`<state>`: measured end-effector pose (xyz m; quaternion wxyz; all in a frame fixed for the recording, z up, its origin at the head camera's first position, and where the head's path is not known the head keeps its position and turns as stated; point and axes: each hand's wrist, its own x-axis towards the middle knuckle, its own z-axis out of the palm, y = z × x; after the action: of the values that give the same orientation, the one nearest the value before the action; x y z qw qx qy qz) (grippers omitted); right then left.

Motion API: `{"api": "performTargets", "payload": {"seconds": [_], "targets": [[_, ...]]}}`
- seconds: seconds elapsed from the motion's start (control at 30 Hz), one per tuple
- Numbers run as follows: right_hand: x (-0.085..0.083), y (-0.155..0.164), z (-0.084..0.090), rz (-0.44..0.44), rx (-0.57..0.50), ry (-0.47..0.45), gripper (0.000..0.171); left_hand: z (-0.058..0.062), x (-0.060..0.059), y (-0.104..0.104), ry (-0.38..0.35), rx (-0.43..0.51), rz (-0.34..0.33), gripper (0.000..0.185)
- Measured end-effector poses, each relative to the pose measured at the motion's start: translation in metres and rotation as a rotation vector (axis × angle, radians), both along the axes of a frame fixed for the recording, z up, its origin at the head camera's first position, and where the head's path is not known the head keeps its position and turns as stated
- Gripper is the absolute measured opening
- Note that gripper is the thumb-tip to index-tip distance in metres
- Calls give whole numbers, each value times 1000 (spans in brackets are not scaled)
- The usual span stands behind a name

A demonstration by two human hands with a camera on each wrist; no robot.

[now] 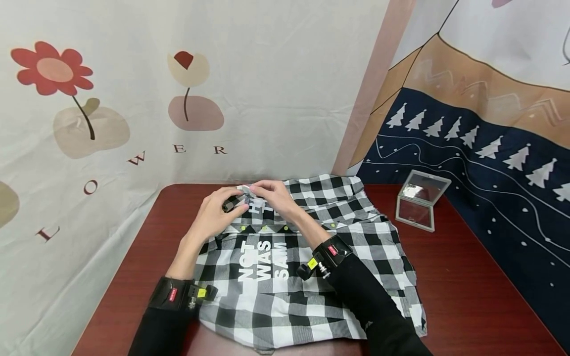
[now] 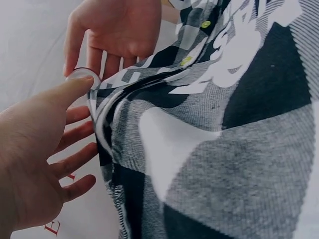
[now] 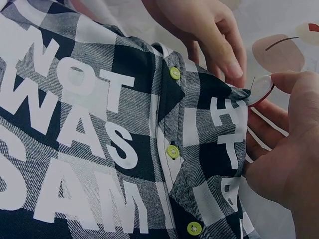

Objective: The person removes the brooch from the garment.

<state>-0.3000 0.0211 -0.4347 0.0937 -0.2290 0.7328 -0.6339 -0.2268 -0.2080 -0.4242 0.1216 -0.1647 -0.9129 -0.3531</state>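
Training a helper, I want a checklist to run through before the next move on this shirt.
1. Right hand holding the round white disc: ok, its thumb is on the disc's edge.
2. Left hand on the cloth: ok, fingertips at the shirt beside the disc.
3. Cloth smooth there: not ok, it is bunched next to the disc.
4. Disc fastened to the shirt: cannot tell, the join is too small and partly covered.
5. Hinged case out of the way: ok, it is open on the table, apart from the shirt.
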Motion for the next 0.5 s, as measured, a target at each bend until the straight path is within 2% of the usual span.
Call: {"api": "performTargets", "payload": {"seconds": [0.2,0.5], "targets": [[0,-1,0,0,-10,4,36,-4,-1,4,56,0,18,49],[1,-2,0,9,-30,29,34,-7,-5,6,138,-13,45,22]]}}
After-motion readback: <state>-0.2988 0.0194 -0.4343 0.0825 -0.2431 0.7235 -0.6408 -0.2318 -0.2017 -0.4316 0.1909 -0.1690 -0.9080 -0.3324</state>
